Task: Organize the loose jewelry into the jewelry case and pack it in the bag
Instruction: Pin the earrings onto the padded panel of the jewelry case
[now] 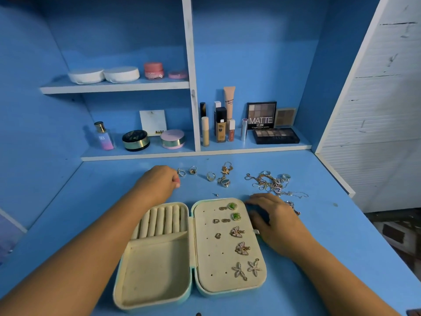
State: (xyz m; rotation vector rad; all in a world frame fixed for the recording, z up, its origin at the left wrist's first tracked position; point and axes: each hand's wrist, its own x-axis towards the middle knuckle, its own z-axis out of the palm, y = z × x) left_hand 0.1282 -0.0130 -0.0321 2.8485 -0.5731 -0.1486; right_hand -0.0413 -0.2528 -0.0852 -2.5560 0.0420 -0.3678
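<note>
An open cream jewelry case (159, 270) lies on the blue desk. Its left half has ring rolls (163, 221) and a bare tray; its right panel (209, 265) holds several earrings, among them green studs (232, 205) and butterfly pieces (237, 231). My left hand (157, 182) is beyond the case's left half, fingers pinched on a tiny pin-like piece next to a loose ring (181, 172). My right hand (273, 220) rests flat against the case's right edge. Loose rings (211, 176), a small stud (216, 194) and a tangle of chains (271, 182) lie behind the case.
Shelves at the back hold cosmetics: bottles (220, 127), eyeshadow palettes (275, 135), compacts (136, 140) and jars (153, 70). A white slatted panel (376, 110) bounds the desk on the right. No bag is in view.
</note>
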